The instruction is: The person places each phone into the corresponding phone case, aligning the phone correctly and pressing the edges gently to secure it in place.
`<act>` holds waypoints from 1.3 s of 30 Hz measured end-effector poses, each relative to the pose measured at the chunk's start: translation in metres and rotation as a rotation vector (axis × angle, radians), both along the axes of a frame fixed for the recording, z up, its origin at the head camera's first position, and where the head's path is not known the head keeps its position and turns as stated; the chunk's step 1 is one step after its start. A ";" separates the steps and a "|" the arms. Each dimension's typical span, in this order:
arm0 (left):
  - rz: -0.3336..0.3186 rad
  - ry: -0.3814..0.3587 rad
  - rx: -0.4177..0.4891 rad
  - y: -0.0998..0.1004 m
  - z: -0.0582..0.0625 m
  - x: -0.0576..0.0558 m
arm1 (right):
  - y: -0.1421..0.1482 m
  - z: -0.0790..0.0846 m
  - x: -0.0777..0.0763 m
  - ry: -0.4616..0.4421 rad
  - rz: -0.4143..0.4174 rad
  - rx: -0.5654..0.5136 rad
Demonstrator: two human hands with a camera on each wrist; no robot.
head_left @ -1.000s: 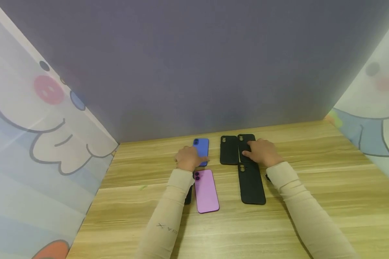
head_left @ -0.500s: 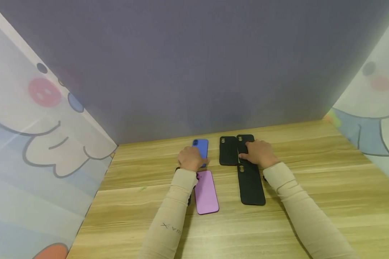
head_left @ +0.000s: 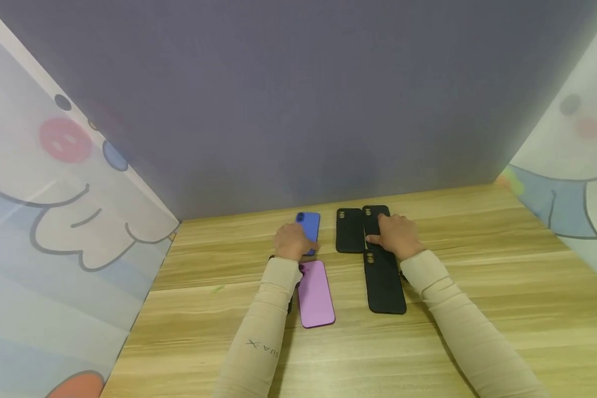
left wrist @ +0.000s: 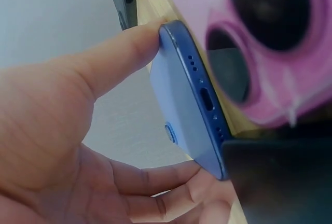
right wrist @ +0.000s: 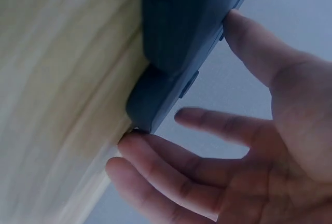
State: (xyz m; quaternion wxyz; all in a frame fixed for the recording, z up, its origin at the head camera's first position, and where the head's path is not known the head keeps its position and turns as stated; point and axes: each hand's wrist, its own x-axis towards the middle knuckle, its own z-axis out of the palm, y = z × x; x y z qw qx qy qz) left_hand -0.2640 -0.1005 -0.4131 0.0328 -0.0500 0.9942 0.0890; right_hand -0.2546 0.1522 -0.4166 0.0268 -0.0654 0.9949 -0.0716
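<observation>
Left grip [head_left: 291, 241] pinching blue phone [head_left: 310, 223], right grip [head_left: 398, 235] holding black case [head_left: 372, 222], arms [head_left: 251, 338] outstretched

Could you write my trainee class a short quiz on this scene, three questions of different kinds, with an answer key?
1. Count: in the head view, how many black cases lie to the right of the pink phone?

2. True or false: the pink phone lies closer to the grey panel than the blue phone does.

3. Multiple choice: what does the left hand hold between thumb and fingers?
A) the pink phone
B) one of the black cases
C) the blue phone

Key:
1. Three: two side by side at the back and one in front.
2. False; the blue phone is closer to it.
3. C
</observation>
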 end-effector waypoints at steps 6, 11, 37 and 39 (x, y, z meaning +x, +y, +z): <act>-0.018 0.008 0.049 -0.005 -0.001 0.001 | 0.000 -0.002 -0.001 -0.032 -0.032 -0.068; -0.036 -0.021 0.093 -0.010 0.000 0.002 | 0.003 -0.005 -0.003 -0.071 -0.043 -0.143; 0.048 -0.110 0.230 -0.019 -0.007 -0.004 | 0.011 -0.008 -0.007 -0.202 -0.078 -0.211; 0.044 -0.111 0.224 -0.019 -0.006 -0.004 | 0.010 -0.008 -0.007 -0.197 -0.082 -0.211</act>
